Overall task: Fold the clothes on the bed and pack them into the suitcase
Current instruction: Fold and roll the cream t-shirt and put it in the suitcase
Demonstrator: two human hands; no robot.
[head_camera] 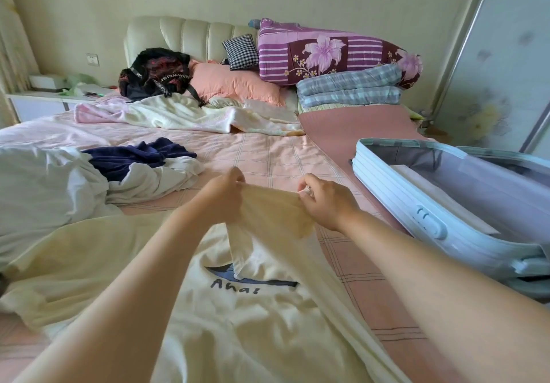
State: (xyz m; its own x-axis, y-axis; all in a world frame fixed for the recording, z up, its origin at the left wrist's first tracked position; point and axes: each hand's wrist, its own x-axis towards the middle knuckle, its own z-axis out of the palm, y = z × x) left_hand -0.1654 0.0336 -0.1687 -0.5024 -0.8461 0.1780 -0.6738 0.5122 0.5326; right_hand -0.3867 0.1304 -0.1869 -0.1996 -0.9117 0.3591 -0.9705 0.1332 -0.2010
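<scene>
A: Where is the cream T-shirt?
B: On the bed; the left hand and right hand pinch its edge with the fingers.
A: The suitcase?
B: Open, beside; something pale lies inside.

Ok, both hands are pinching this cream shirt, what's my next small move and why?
Probably lay the lifted part flat across the cream T-shirt and smooth it. The left hand and right hand both pinch its edge, while the body lies rumpled on the bed, so it isn't ready for the open suitcase.
</scene>
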